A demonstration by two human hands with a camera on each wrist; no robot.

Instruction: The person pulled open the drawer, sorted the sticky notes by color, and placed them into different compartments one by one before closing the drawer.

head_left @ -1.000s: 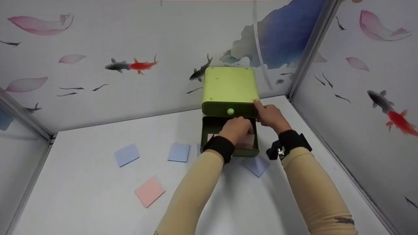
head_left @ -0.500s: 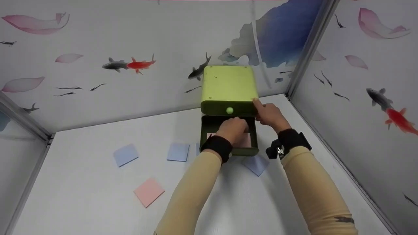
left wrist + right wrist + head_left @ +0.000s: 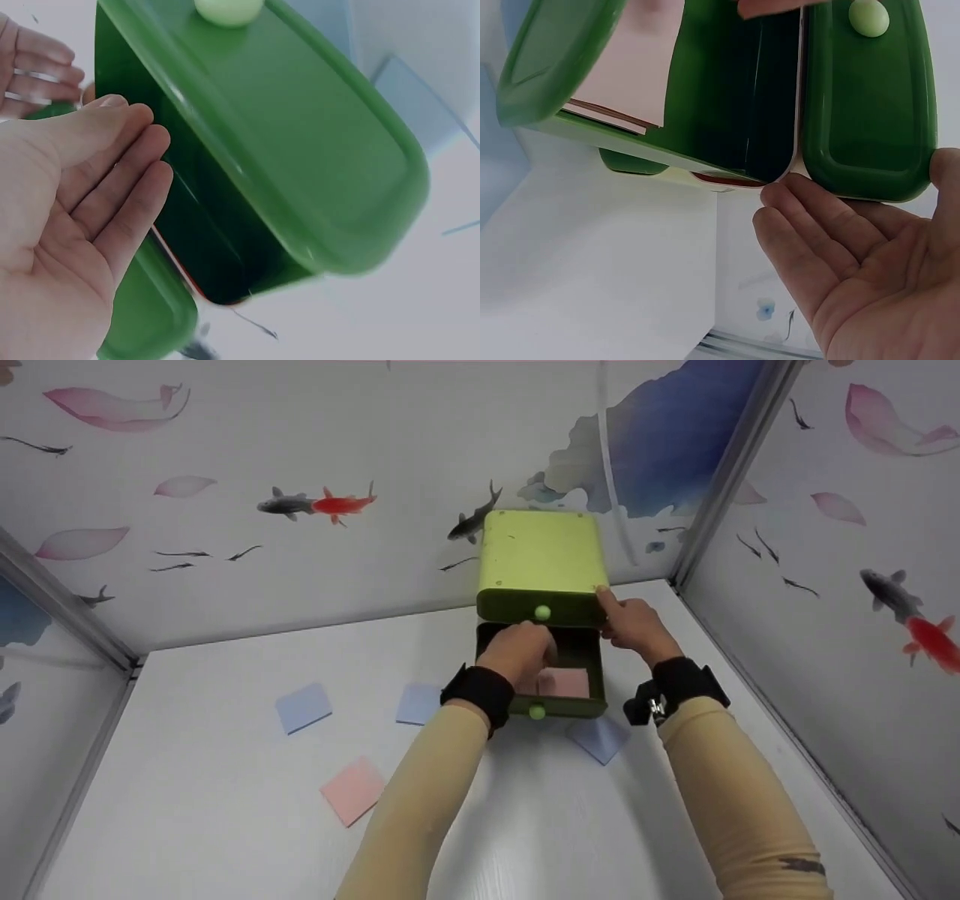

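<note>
A yellow-green drawer cabinet [image 3: 541, 547] stands against the back wall. Its lower drawer [image 3: 570, 707] is pulled out, while the upper one is closed. Pink square pieces [image 3: 568, 682] lie in the drawer's front part; in the right wrist view these pink squares [image 3: 641, 67] look stacked. Inside the drawer is my left hand [image 3: 517, 652], thumb resting near the index finger. Nothing shows in that left hand [image 3: 82, 195] in the left wrist view. My right hand [image 3: 637, 626] holds the cabinet's right side, thumb at the upper drawer's front edge and fingers along the side [image 3: 855, 255].
Blue squares lie on the white table: one far left [image 3: 304, 707], one nearer the cabinet [image 3: 416, 703], one in front of the drawer [image 3: 600, 739]. A pink square [image 3: 352, 790] lies nearer to me. Patterned walls [image 3: 337, 435] border the table.
My left hand has shifted left inside the drawer, uncovering more of the pink squares and the lower knob. The right hand keeps its place on the cabinet. The head view has shifted slightly.
</note>
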